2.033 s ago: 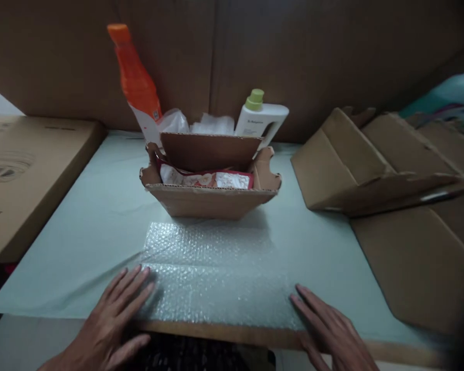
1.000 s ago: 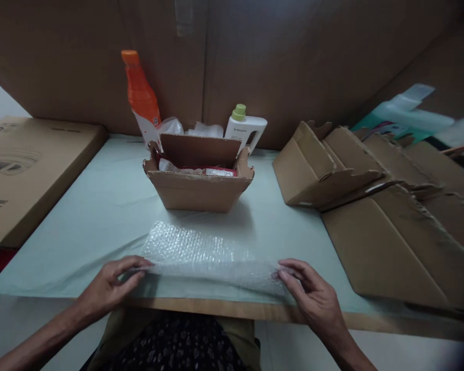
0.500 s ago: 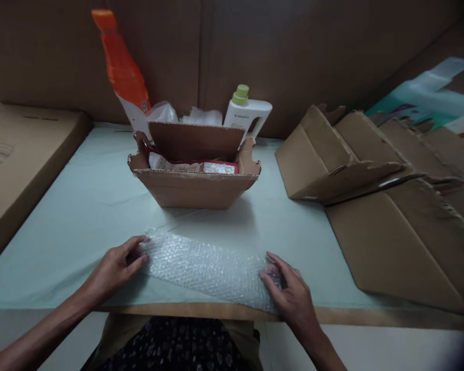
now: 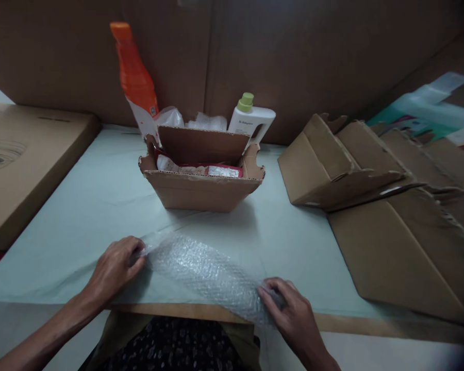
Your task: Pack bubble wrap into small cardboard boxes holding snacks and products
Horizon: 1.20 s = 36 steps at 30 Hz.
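Note:
A strip of clear bubble wrap (image 4: pixel 204 268) stretches between my two hands, just above the table's front edge. My left hand (image 4: pixel 119 263) pinches its left end between thumb and fingers. The right end is gripped by my right hand (image 4: pixel 290 312), and part of the sheet hangs over the wooden edge there. Beyond it stands an open cardboard box (image 4: pixel 201 190) with its back flap raised. Inside the box lie red and white packets (image 4: pixel 216 171), partly hidden by the front wall.
Behind the box stand an orange and white bottle (image 4: pixel 137 77), a white bottle with a green cap (image 4: pixel 251 118) and crumpled clear plastic (image 4: pixel 206 122). More cardboard boxes (image 4: pixel 390 247) and green liquid containers (image 4: pixel 413 105) crowd the right. A large flat carton (image 4: pixel 42 154) lies left.
Both hands have closed on the ends of the bubble wrap. My right hand has drawn its end slightly toward me, over the table edge. The camera view has shifted a little.

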Motion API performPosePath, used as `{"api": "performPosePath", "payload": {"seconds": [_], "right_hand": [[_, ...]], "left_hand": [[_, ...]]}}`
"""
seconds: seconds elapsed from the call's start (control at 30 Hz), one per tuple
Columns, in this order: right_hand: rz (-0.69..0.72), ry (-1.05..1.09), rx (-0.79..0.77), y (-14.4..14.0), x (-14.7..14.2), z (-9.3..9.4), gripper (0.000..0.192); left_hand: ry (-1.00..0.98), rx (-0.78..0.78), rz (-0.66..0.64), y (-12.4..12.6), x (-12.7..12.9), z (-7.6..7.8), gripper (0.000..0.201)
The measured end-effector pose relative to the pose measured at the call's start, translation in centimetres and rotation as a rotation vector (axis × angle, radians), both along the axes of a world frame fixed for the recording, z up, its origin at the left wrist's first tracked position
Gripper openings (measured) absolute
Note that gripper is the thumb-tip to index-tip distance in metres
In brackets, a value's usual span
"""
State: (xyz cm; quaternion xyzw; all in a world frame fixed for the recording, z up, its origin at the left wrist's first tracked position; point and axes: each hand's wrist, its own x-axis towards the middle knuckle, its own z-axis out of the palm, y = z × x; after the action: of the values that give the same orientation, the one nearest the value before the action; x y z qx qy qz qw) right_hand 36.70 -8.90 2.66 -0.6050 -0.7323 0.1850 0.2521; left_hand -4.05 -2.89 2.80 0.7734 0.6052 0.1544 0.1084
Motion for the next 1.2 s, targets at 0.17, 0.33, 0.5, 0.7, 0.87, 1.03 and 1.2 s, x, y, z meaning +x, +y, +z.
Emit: {"api": "performPosePath", "payload": {"seconds": [0.17,0.33,0.5,0.7,0.87,1.03,1.2], "right_hand": [[0.122,0.257,-0.375,-3.4,-1.8,1.5,0.054],[0.263,0.434,-0.696,-5.5,-4.4,2.2,0.04],[0.238,0.746,-0.776,-5.9,-6.7,3.1,0.032],[0.19,1.234,-1.008,-7.3,-9.2,1.9,0.04],[0.155,1.532,-1.057,-9.0,-11.0,1.5,0.049],[0.193,1.585,-0.946,-7.9,-11.9,1.4,0.054],[0.13,1.383,-0.612,-5.8,-12.0,-0.5,0.076]], "left_hand": [[0.111,0.285,-0.156,3.7,2.7,1.6,0.02],[0.13,0.22,-0.369,8.8,9.0,-0.4,0.02],[0.056,0.272,-0.343,8.1,10.1,-1.6,0.04],[-0.062,0.409,-0.242,2.2,3.9,-1.9,0.059],[-0.152,0.162,-0.53,-4.9,1.1,-0.1,0.078],[-0.471,-0.064,-0.567,-10.6,3.8,2.1,0.06],[-0.667,-0.318,-0.003,-7.4,7.0,0.1,0.022]]}}
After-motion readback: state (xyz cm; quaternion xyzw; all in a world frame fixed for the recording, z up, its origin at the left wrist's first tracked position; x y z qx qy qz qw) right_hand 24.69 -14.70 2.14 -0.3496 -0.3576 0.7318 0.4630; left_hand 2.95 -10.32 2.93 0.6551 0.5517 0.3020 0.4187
